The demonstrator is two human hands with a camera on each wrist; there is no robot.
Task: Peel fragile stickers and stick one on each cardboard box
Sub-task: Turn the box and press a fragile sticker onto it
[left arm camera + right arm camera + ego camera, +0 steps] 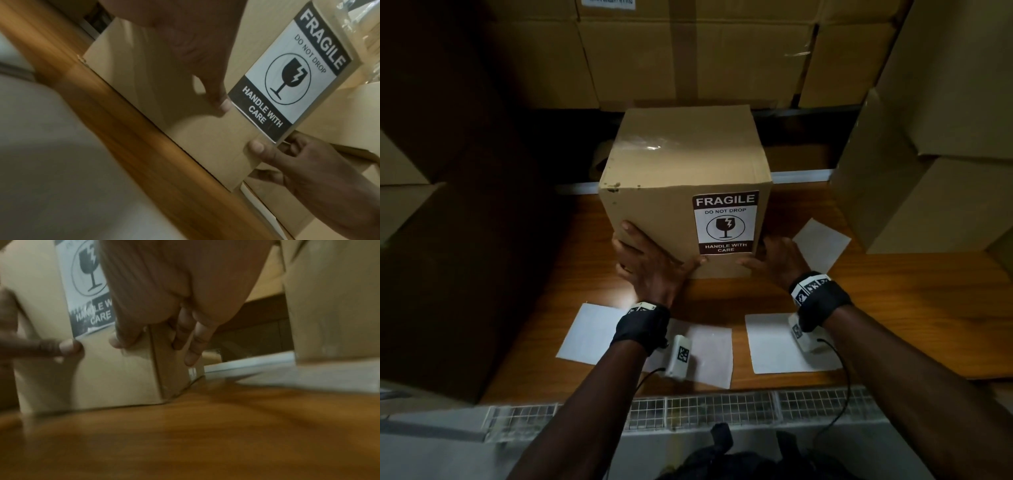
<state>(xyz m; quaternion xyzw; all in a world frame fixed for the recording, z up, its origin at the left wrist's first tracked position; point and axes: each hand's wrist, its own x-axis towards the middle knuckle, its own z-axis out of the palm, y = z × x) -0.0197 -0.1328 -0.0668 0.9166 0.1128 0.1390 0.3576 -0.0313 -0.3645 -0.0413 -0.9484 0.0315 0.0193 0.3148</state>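
Observation:
A cardboard box (681, 161) stands upright on the wooden table (893, 308). A white and dark FRAGILE sticker (725, 222) is stuck flat on the right half of its front face. My left hand (659, 253) grips the box's lower left corner, thumb (222, 104) on the front face beside the sticker, fingers round the left side. My right hand (767, 255) grips the lower right corner, thumb on the front under the sticker, fingers (191, 353) flat along the right side. The wrist views are blurred.
White backing sheets lie on the table: two at the near left (592, 332) (705, 356), one at the near right (777, 342), one right of the box (822, 243). Stacked cartons stand at the back (688, 51), right (928, 171) and left (448, 205).

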